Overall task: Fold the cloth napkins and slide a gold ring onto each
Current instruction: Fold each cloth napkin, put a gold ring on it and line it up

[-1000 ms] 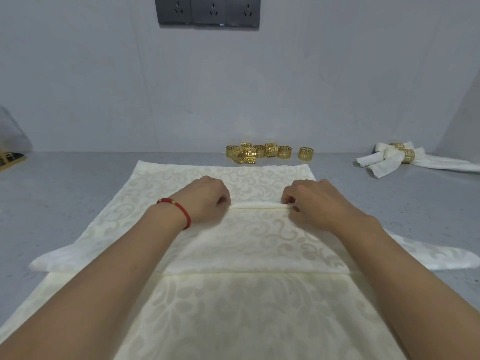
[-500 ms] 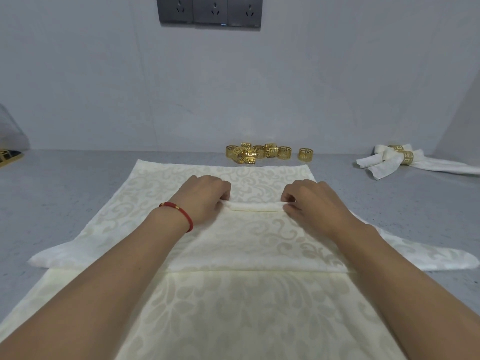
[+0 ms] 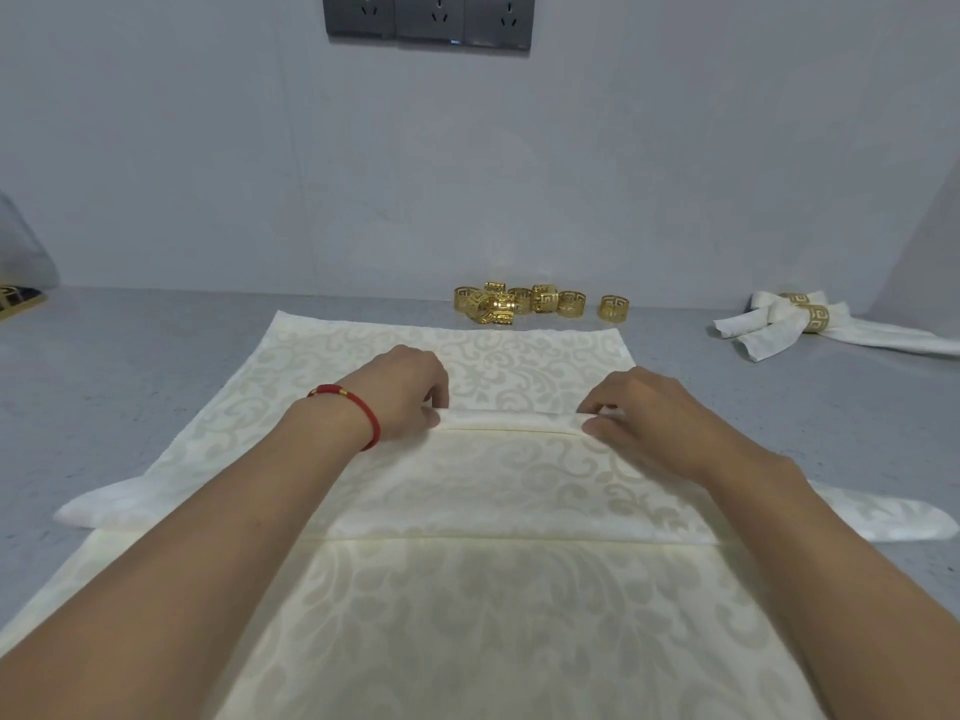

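A cream damask napkin (image 3: 498,485) lies spread on the grey counter, with a narrow raised fold (image 3: 511,422) running across its middle. My left hand (image 3: 402,394), with a red bracelet on its wrist, pinches the fold's left end. At the fold's right end my right hand (image 3: 644,415) pinches it between thumb and fingers. Several gold rings (image 3: 519,302) lie in a cluster behind the napkin by the wall, and one gold ring (image 3: 614,308) stands apart to their right.
Two folded napkins with gold rings (image 3: 800,322) lie at the back right. More cream cloth (image 3: 467,631) lies under the napkin towards me. A wall with sockets (image 3: 428,18) closes the back. A dark and gold object (image 3: 15,298) sits at the far left.
Both hands have worked the fold in the napkin's middle: the raised strip between them has grown a little thicker and they have moved slightly apart. The rings and the finished napkins have not moved.
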`<state>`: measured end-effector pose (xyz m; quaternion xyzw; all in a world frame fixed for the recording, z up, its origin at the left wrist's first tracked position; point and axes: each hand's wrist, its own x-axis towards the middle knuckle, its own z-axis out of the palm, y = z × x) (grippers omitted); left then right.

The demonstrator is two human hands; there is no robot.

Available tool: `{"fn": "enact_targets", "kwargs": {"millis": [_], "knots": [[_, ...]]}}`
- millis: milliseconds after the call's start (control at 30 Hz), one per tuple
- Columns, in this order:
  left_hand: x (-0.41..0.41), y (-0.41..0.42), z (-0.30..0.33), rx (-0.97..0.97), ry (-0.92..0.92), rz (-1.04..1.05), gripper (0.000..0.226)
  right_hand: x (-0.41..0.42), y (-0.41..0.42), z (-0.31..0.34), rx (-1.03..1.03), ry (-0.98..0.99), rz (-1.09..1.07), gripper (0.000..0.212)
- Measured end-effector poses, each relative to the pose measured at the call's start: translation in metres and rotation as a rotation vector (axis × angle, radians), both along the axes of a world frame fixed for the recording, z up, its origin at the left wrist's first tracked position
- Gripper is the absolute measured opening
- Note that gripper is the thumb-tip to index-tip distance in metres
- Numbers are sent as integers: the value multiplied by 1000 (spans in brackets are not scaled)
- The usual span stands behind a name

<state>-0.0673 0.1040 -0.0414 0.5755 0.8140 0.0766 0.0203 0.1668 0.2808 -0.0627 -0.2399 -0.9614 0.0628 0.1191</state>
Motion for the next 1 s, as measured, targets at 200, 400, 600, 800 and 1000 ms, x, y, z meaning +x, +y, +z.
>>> {"fn": "enact_targets", "kwargs": {"millis": [200, 400, 600, 800, 1000], "knots": [[3, 1, -5, 150, 186, 2, 17, -10, -4, -6, 183, 135, -65, 7], [-3, -2, -3, 32, 51, -37, 29, -7, -3, -5, 147, 43, -39, 16], [-10, -6, -1, 107, -138, -25, 10, -1, -5, -7, 38, 103, -44, 12], [-10, -3, -2, 41, -34, -26, 14, -2, -3, -7, 95, 50, -4, 18], [-5, -4, -1, 95, 198, -86, 20, -5, -1, -6, 172, 110, -57, 14]]}}
